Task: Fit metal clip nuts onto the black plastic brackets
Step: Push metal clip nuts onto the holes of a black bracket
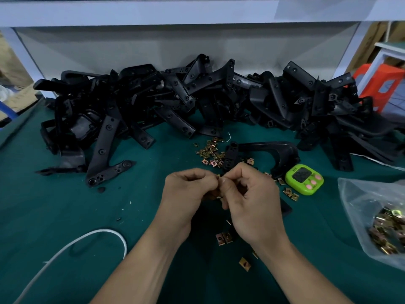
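**Head view: one clip nut pinched between both hands, bracket just beyond**

1. Left hand (188, 189): fingers curled, tips meeting those of the right hand (252, 200), which is curled the same way. A single clip nut (218, 176) is pinched between the two sets of fingertips, with only a brass edge showing. More brass glints lower in the left hand's curl; how many pieces are there cannot be told.

2. Lone bracket (269, 150): flat on the green mat (65, 205), just beyond the fingertips and a little toward the right-hand side. Its long axis runs across, left to right, and bends back toward the person at the right end. The blocky left end sits closest to the fingertips, and the right hand is the nearer one. Judged: the nut must go forward, away from the body, to meet that end.

3. Dark flat piece (285, 208): shows from under the right hand's outer edge. Whether it is part of a bracket cannot be told.

4. Loose clip nuts (210, 152): scattered beyond the left fingertips, with a few more by the right wrist.

5. Clear plastic bag (355, 198): well out to the right of the right hand, slack, holding a heap of brass clip nuts.

6. Bracket pile (197, 95): far beyond both hands, unsorted.

7. Green timer (304, 179): just right of the right hand.
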### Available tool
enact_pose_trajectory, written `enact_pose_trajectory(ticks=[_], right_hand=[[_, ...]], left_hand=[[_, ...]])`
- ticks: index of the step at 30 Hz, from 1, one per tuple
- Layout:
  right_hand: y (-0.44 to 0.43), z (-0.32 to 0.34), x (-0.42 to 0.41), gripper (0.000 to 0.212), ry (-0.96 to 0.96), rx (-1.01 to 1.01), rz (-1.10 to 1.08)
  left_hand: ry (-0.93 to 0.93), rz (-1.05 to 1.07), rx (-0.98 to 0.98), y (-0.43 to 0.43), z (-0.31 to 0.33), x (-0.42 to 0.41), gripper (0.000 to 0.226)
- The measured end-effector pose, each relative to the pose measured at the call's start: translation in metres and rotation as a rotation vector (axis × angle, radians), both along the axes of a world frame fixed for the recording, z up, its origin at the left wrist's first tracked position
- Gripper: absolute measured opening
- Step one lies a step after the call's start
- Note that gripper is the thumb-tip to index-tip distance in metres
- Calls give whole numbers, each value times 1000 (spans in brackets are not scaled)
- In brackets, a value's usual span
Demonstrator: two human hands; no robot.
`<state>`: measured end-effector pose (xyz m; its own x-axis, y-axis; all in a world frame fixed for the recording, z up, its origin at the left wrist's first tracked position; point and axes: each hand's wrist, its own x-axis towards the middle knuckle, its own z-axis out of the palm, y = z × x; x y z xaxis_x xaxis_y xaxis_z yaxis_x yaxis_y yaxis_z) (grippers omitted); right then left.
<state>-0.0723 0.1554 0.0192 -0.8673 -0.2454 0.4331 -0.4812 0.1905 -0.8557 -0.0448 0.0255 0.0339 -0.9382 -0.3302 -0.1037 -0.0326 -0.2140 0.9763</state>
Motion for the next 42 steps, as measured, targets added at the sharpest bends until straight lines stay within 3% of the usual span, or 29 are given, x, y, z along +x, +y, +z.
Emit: enact_pose_trajectory(ticks=[6,14,21,24,27,34,37,40,42], right_hand=[[-2,-1,1,25,-59,-27,-23],[2,-3,-9,23,-157,61,-7],[7,-1,-14,18,-268,19,65],[9,-1,-12,19,-188,128,0],[13,-2,-12,13,-82,294,-77],[7,-4,-11,23,16,672,37],[8,-4,-11,5,8,668,-1],[8,-7,-12,11,9,628,-14],[8,-7,-14,16,-81,441,-15]], left_hand=[[-34,36,-25,-1,-4,-3,27],[123,106,-329,-9,-10,-5,34],[114,-16,-303,-15,-9,-3,29],[75,135,-379,-20,-10,-5,30],[6,325,-628,-28,-11,-7,32],[-10,290,-766,-23,-15,-5,41],[-16,250,-771,-19,-17,-4,43],[-1,241,-768,-19,-15,-4,40],[55,219,-747,-17,-13,-3,36]])
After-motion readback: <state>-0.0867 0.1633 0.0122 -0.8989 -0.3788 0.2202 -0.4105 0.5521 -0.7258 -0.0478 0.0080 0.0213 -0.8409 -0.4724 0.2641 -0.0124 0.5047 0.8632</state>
